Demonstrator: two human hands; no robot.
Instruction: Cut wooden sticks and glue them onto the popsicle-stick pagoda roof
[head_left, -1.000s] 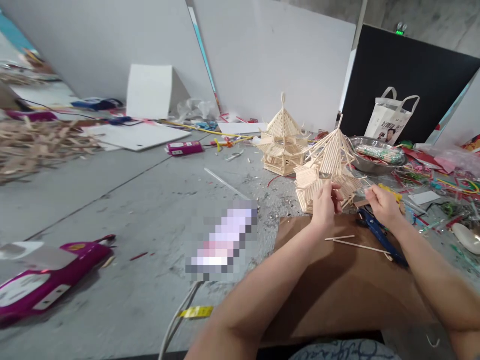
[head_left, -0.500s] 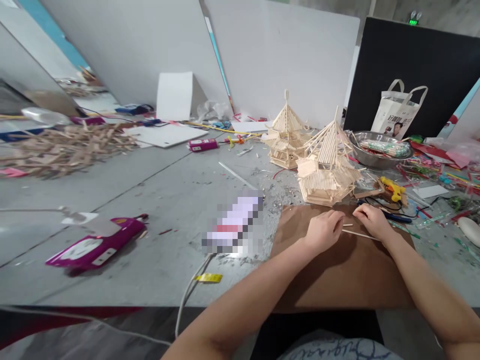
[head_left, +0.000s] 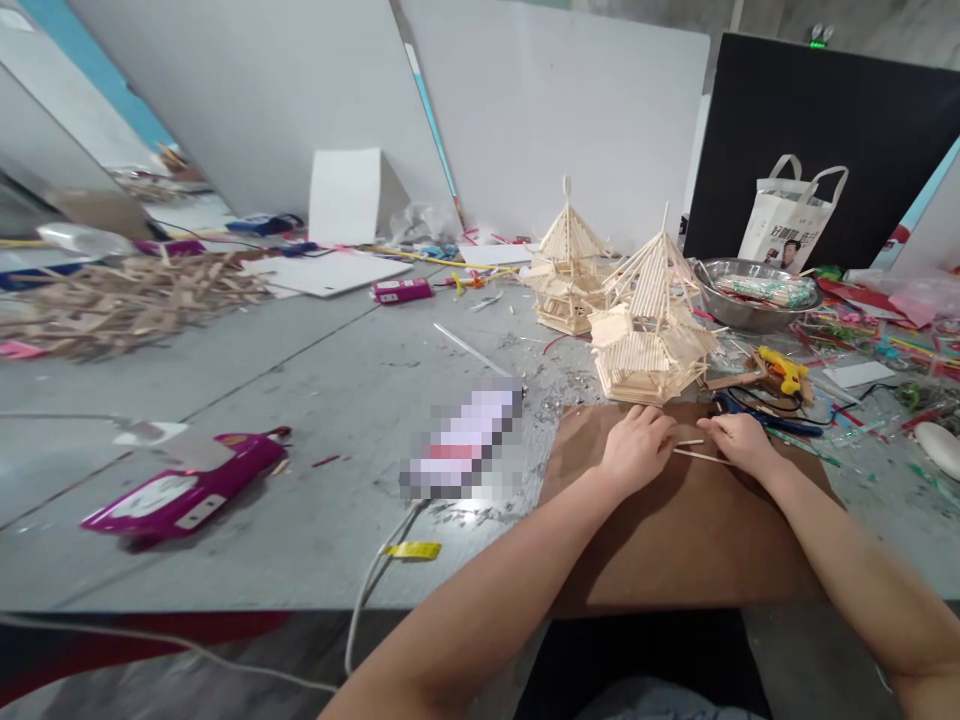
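Observation:
My left hand (head_left: 634, 448) and my right hand (head_left: 739, 441) rest on a brown cardboard sheet (head_left: 675, 540), fingers curled and pinching the ends of thin wooden sticks (head_left: 694, 452) lying between them. Just beyond my hands stands a pagoda-shaped model (head_left: 651, 325) built of pale wooden sticks. A second, similar stick model (head_left: 566, 265) stands farther back to its left.
A yellow glue gun (head_left: 782, 368), blue-handled pliers (head_left: 765, 415) and coloured scraps lie to the right, with a steel bowl (head_left: 754, 297) and a white bag (head_left: 789, 220) behind. A magenta packet (head_left: 180, 492) lies left, a heap of wood sticks (head_left: 127, 295) far left. White boards lean at the back.
My hands left the near stick model and came down onto the cardboard, closing on the loose sticks. The view pulled back and tilted down.

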